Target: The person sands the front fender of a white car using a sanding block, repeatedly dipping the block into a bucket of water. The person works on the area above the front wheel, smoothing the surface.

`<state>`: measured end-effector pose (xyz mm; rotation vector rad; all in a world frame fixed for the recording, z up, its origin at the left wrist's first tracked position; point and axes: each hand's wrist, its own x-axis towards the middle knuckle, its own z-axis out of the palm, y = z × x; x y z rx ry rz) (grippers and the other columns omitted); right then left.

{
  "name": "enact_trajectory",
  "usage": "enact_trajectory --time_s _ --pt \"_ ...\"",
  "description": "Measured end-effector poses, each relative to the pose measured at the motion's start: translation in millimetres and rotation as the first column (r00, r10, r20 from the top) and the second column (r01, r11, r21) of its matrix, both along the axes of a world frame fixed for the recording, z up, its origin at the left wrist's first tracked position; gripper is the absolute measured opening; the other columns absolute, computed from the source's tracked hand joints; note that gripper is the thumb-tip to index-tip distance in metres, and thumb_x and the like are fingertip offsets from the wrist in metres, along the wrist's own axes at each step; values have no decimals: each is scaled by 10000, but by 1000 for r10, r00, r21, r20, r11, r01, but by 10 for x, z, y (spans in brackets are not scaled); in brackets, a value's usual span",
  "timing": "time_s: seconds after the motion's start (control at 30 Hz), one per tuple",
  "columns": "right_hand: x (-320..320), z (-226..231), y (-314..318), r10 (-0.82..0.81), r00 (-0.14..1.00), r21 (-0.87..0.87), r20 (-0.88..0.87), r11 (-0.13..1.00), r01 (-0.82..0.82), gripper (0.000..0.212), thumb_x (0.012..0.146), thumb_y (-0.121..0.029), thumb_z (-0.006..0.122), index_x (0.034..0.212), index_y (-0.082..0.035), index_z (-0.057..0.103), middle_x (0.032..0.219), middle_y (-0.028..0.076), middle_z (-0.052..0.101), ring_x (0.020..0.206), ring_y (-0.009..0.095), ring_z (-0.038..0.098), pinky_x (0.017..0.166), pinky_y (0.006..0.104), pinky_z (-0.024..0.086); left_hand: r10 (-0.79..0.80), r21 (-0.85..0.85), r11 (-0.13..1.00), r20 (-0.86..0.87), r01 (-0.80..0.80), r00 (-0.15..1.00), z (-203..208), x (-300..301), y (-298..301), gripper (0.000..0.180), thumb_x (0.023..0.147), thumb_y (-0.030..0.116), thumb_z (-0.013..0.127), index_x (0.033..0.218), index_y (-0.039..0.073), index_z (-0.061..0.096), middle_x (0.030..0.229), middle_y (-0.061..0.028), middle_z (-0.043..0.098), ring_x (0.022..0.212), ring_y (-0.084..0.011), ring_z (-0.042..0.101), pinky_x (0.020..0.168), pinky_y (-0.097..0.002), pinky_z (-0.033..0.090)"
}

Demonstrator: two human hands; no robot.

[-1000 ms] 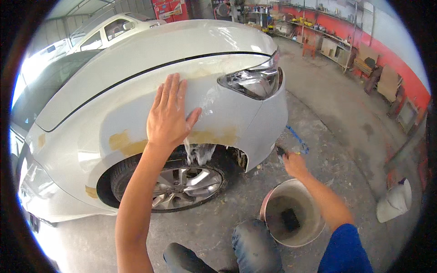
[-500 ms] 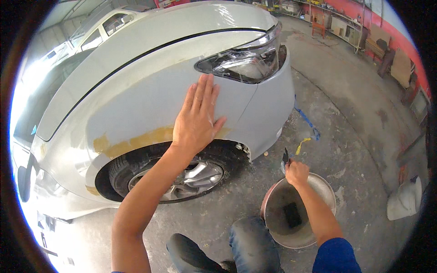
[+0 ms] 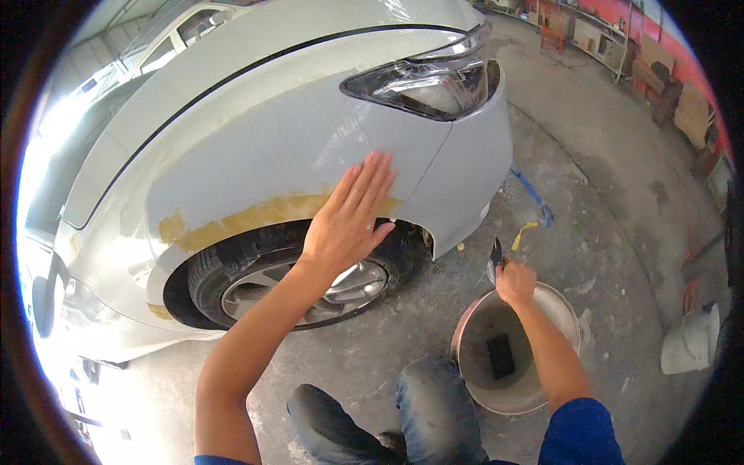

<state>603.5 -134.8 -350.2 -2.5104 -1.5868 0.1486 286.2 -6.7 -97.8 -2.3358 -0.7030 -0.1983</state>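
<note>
My left hand [image 3: 353,211] lies flat, fingers stretched out, against the grey-primed front fender [image 3: 279,147] of a pale car. Its fingertips are below the headlight [image 3: 434,84]. A yellowish-brown patched band [image 3: 252,213] runs along the wheel arch beside the hand, and the wheel [image 3: 364,283] shows behind my wrist. My right hand [image 3: 517,283] is closed around a thin, dark, pointed piece [image 3: 496,251], its exact kind unclear. That hand hovers over the far rim of a round bucket [image 3: 463,325], in which a black rectangular block [image 3: 501,356] lies.
A blue strap [image 3: 533,195] and a yellow strip [image 3: 525,235] lie on the concrete floor near the bumper. A white bucket [image 3: 690,341] stands at the right. Shelves [image 3: 601,43], an orange chair [image 3: 552,32] and boards [image 3: 691,115] line the red wall.
My left hand has slid down the fender and a little right, away from the headlight. The right hand still grips the dark piece above the bucket. The whole view has shifted slightly.
</note>
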Motion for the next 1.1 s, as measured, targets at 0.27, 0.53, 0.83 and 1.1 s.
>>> enact_trajectory --time_s 0.27,0.53,0.83,1.1 --pt "-69 74 48 26 1000 -5 9 1000 -26 322 1025 -366 556 1022 -104 744 865 173 765 796 386 745 737 526 577 -64 27 997 -63 66 996 18 446 272 830 998 538 573 1600 1 381 1721 -174 275 1610 -301 219 1328 -431 148" --pt "8 113 35 13 999 -43 43 999 -11 347 1044 -365 542 1046 -85 748 840 173 759 789 375 744 743 521 574 -31 -91 994 258 56 966 630 -386 254 869 937 501 688 1605 40 377 1704 -156 318 1593 -303 264 1322 -445 194" --pt "-25 34 29 2 999 16 49 1000 -3 375 1015 -369 582 1014 -43 769 878 219 756 845 424 733 793 544 560 259 96 937 455 -336 852 745 -2219 -124 783 980 376 676 1612 52 349 1691 -183 328 1579 -338 295 1308 -486 240" --pt "-36 -2 70 -29 999 -45 21 999 30 424 1029 -406 584 995 -22 760 897 202 755 855 409 731 791 553 554 283 106 879 668 -464 689 237 -1929 -283 792 1022 348 601 1638 -7 251 1720 -214 236 1609 -391 182 1316 -525 151"
